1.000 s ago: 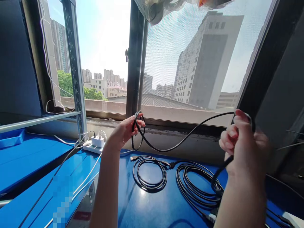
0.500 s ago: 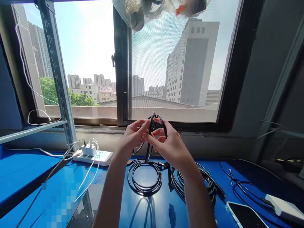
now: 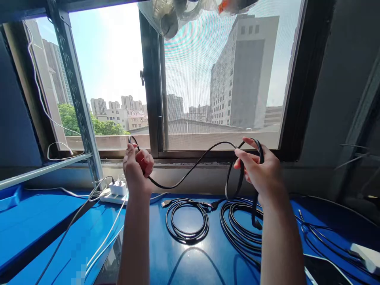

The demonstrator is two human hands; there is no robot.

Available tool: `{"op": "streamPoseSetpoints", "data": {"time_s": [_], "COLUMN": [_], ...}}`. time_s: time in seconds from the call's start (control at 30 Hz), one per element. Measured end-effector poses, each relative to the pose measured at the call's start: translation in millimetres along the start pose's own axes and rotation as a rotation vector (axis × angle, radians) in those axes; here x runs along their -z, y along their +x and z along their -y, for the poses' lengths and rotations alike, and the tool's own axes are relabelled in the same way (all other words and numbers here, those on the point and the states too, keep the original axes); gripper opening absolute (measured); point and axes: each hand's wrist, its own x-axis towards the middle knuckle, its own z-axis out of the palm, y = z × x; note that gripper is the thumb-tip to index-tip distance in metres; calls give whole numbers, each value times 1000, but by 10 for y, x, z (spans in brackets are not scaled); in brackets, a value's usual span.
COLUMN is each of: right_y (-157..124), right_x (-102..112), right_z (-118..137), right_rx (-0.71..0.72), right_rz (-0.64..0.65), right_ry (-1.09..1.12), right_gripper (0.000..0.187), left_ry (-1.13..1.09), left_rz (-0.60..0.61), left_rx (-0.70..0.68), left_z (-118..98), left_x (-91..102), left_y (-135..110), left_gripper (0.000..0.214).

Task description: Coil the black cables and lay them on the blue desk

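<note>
A black cable (image 3: 178, 185) hangs in a sagging curve between my hands, above the blue tabletop. My left hand (image 3: 137, 166) is closed around one part of it, with a small loop standing up above the fingers. In my right hand (image 3: 257, 164) the rest of the cable is gripped in loose loops that drape over the fingers and hang down. Below lies a small coiled black cable (image 3: 187, 239) with a metal plug at its left end. To its right a larger black coil (image 3: 237, 237) lies partly hidden behind my right forearm.
A white power strip (image 3: 110, 197) with a charger (image 3: 118, 187) sits at left, trailing white cords. A phone (image 3: 323, 269), a white box (image 3: 366, 253) and thin black cables lie at right. A metal shelf post (image 3: 80, 95) stands at left before the window; plastic bags (image 3: 169, 19) hang overhead.
My hands were close together on the bundled cable and are now far apart, left hand to the left, right hand to the right. A length of cable now spans between them.
</note>
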Motion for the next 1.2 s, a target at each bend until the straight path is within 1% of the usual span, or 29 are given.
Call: {"op": "streamPoseSetpoints", "data": {"time_s": [0.13, 0.23, 0.33, 0.4, 0.43, 0.53, 0.63, 0.7, 0.77, 0.83, 0.9, 1.03, 1.1, 1.13, 1.2], "right_y": [35, 13, -37, -83, -109, -191, -267, -303, -325, -336, -343, -361, -374, -381, -388], "right_x": [103, 126, 99, 52, 21, -79, -155, -183, -199, -213, -231, -272, -293, -307, -341], "right_z": [-21, 5, 56, 88, 101, 119, 105, 83, 57, 33, 16, 4, 8, 11, 13], "right_rx": [29, 129, 277, 354, 385, 474, 557, 614, 659, 678, 679, 670, 655, 641, 621], "right_rz": [-59, -86, -95, -98, -99, -107, -120, -125, -117, -93, -34, 106, 159, 187, 246], "right_ry": [-16, -52, -74, -63, -55, -23, -7, -25, -51, -65, -72, -154, -226, -262, -342], "right_gripper": [57, 55, 52, 49, 48, 45, 39, 31, 24, 20, 19, 19, 21, 23, 27], "left_ry": [-23, 33, 148, 272, 343, 527, 632, 649, 612, 537, 486, 425, 382, 369, 387], "left_rz": [-18, -3, 63, 116, 137, 182, 293, 368, 411, 433, 470, 595, 619, 630, 640], "left_rx": [16, 19, 35, 68, 90, 141, 204, 242, 254, 244, 247, 265, 254, 248, 229], "left_z": [-14, 8, 36, 48, 53, 71, 103, 127, 143, 146, 141, 164, 212, 243, 305], "left_x": [0, 3, 23, 45, 56, 77, 81, 87, 101, 117, 126, 107, 87, 76, 57], "left_y": [21, 27, 26, 26, 28, 38, 47, 51, 54, 51, 39, -12, -31, -36, -35], "left_gripper": [32, 29, 17, 5, 5, 22, 48, 61, 66, 65, 60, 37, 27, 25, 27]}}
